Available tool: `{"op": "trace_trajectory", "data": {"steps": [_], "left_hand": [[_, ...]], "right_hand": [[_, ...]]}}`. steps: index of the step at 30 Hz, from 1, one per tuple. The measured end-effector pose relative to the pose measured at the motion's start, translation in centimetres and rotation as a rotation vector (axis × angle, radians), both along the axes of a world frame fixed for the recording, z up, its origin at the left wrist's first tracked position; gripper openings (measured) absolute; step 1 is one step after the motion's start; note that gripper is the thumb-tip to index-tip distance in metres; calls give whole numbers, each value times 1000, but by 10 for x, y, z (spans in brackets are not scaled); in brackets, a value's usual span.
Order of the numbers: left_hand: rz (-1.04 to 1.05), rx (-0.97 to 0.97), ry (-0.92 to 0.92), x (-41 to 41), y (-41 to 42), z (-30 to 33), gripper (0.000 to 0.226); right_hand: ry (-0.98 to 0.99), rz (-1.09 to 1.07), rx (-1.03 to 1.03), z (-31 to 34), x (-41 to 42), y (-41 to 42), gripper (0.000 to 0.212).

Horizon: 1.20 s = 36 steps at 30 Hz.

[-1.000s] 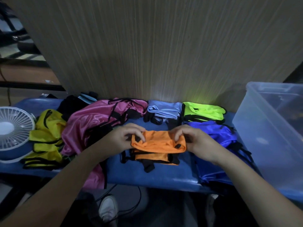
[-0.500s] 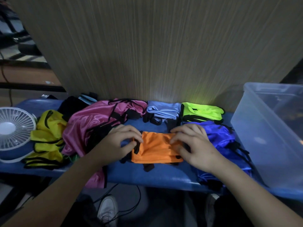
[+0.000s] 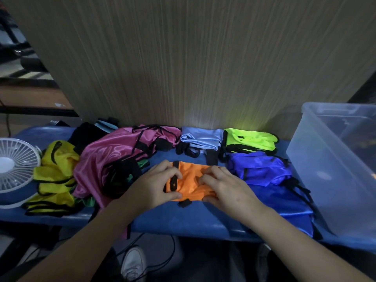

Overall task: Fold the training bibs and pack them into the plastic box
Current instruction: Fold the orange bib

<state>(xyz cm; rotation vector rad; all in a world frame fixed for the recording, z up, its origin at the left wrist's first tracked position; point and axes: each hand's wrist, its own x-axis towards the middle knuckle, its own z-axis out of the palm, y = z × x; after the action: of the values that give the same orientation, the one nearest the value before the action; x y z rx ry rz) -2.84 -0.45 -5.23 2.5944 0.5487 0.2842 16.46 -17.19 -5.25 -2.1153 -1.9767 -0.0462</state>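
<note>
Orange bib (image 3: 189, 181) folded on desk (image 3: 183, 218) | between our left hand (image 3: 156, 185) and right hand (image 3: 225, 189) | fingers (image 3: 173, 195) of both curled, pinching its ends.

We face a tall panel of pale, finely striped wood grain (image 3: 203, 58) rising straight behind a blue desk (image 3: 183, 220). A patch of light falls low on the panel. Beyond its left edge the room is dim, with a brown surface (image 3: 30, 96). Below the desk lies a dark floor with black cables (image 3: 162, 259).
</note>
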Motion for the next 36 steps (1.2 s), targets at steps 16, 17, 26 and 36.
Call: {"op": "trace_trajectory", "data": {"steps": [16, 17, 26, 36], "left_hand": [[97, 52, -38, 42, 10, -6, 47], [89, 65, -46, 36, 9, -5, 48], [129, 201, -266, -38, 6, 23, 41], [682, 377, -259, -124, 50, 33, 32]], "right_hand": [[-174, -225, 79, -5, 14, 20, 38], [-167, -219, 88, -3, 11, 19, 40], [-42, -53, 200, 16, -31, 14, 40], [198, 41, 161, 15, -109, 43, 35]]}}
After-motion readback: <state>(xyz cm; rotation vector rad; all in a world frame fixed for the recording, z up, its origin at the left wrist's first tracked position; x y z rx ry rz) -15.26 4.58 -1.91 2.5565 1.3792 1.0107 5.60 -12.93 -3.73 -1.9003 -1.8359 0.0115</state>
